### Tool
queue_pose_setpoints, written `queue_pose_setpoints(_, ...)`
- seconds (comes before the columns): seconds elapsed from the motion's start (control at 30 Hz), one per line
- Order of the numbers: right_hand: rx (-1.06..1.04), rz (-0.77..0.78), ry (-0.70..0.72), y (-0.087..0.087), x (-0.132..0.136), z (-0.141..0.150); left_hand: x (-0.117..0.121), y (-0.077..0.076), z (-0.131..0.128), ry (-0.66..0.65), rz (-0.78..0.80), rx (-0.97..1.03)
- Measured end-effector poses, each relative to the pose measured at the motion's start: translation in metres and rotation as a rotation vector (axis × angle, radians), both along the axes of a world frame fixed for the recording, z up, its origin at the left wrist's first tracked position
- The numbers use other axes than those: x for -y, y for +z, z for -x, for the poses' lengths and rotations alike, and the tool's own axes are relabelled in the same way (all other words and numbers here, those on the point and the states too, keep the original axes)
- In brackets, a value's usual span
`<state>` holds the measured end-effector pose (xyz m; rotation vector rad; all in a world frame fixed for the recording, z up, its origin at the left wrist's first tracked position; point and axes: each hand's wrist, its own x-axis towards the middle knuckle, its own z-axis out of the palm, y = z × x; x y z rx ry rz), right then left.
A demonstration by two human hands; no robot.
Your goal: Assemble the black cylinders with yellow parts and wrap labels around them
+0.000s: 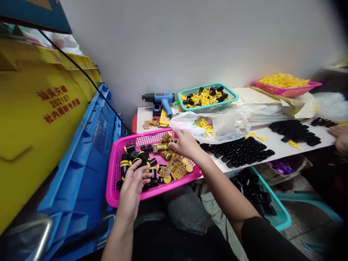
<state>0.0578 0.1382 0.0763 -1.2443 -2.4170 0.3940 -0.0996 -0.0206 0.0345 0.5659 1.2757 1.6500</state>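
Observation:
A pink basket (111,183) stands in front of me with small black cylinders with yellow ends (124,167) at its left and yellow-labelled cylinders (160,147) at its right. Loose yellow printed labels (177,169) lie among them. My left hand (132,186) is over the near left part of the basket, fingers spread and holding nothing visible. At the far right rim, my right hand (187,145) reaches toward the labelled cylinders. Its thumb and forefinger are apart, and its other fingers are partly hidden.
Behind the basket are a blue heat gun (164,98), a teal basket (217,106) of yellow and black parts, and a white plastic bag (181,121). Rows of black parts (239,152) line the table. Large blue crates (89,159) border the left. Another person's hand (342,139) is at far right.

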Motion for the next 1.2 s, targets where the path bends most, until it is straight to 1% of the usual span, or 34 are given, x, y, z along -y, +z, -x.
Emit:
queue_pose_setpoints(0.03, 0.093, 0.035, 0.038, -0.004, -0.001, 0.003, 0.000, -0.001, 0.003, 0.024, -0.007, 0.014)
queue_pose_setpoints(0.07, 0.176, 0.064, 0.104, -0.009, 0.001, 0.007, 0.001, -0.001, 0.005, 0.044, -0.014, 0.028)
queue_pose_setpoints(0.13, 0.320, 0.103, 0.225, -0.021, 0.012, 0.015, 0.002, 0.000, 0.008, 0.067, -0.026, 0.049)
queue_pose_setpoints(0.2, 0.394, 0.120, 0.265, -0.031, 0.021, 0.022, 0.002, 0.000, 0.009, 0.061, -0.030, 0.052)
queue_pose_setpoints(0.27, 0.386, 0.139, 0.286, -0.036, 0.023, 0.026, 0.002, -0.001, 0.009, 0.045, -0.029, 0.041)
queue_pose_setpoints(0.37, 0.313, 0.159, 0.286, -0.035, 0.016, 0.024, 0.001, -0.004, 0.009, 0.028, -0.017, 0.014)
queue_pose_setpoints(0.43, 0.228, 0.217, 0.315, -0.030, 0.013, 0.020, -0.001, -0.005, 0.007, 0.033, -0.001, -0.059)
queue_pose_setpoints(0.53, -0.079, 0.398, 0.430, -0.021, 0.017, 0.018, -0.008, -0.003, 0.002, 0.023, 0.013, -0.221)
queue_pose_setpoints(0.6, -0.245, 0.493, 0.488, -0.015, 0.021, 0.019, -0.013, 0.000, 0.000, 0.011, 0.020, -0.250)
queue_pose_setpoints(0.63, -0.253, 0.494, 0.486, -0.014, 0.022, 0.021, -0.016, 0.002, 0.001, 0.026, 0.027, -0.239)
queue_pose_setpoints(0.67, -0.199, 0.461, 0.462, -0.013, 0.023, 0.024, -0.017, 0.003, 0.003, 0.047, 0.037, -0.226)
queue_pose_setpoints(0.77, 0.116, 0.274, 0.323, -0.020, 0.021, 0.037, -0.020, 0.004, 0.009, 0.107, 0.061, -0.219)
queue_pose_setpoints(0.83, 0.265, 0.206, 0.283, -0.030, 0.019, 0.048, -0.018, 0.001, 0.012, 0.120, 0.068, -0.236)
queue_pose_setpoints(0.93, 0.309, 0.221, 0.323, -0.041, 0.017, 0.060, -0.013, -0.005, 0.012, 0.132, 0.086, -0.258)
queue_pose_setpoints(1.0, 0.300, 0.217, 0.347, -0.040, 0.015, 0.058, -0.008, -0.008, 0.012, 0.139, 0.103, -0.264)
queue_pose_setpoints(1.03, 0.267, 0.210, 0.346, -0.037, 0.014, 0.054, -0.006, -0.009, 0.013, 0.147, 0.109, -0.266)
queue_pose_setpoints(1.07, 0.186, 0.220, 0.336, -0.034, 0.014, 0.048, -0.004, -0.010, 0.013, 0.154, 0.111, -0.267)
queue_pose_setpoints(1.1, 0.053, 0.263, 0.319, -0.030, 0.014, 0.040, -0.003, -0.010, 0.014, 0.159, 0.111, -0.266)
queue_pose_setpoints(1.13, -0.127, 0.348, 0.306, -0.027, 0.015, 0.030, -0.002, -0.010, 0.014, 0.158, 0.111, -0.265)
queue_pose_setpoints(1.2, -0.561, 0.606, 0.308, -0.022, 0.020, 0.011, -0.001, -0.011, 0.015, 0.142, 0.110, -0.265)
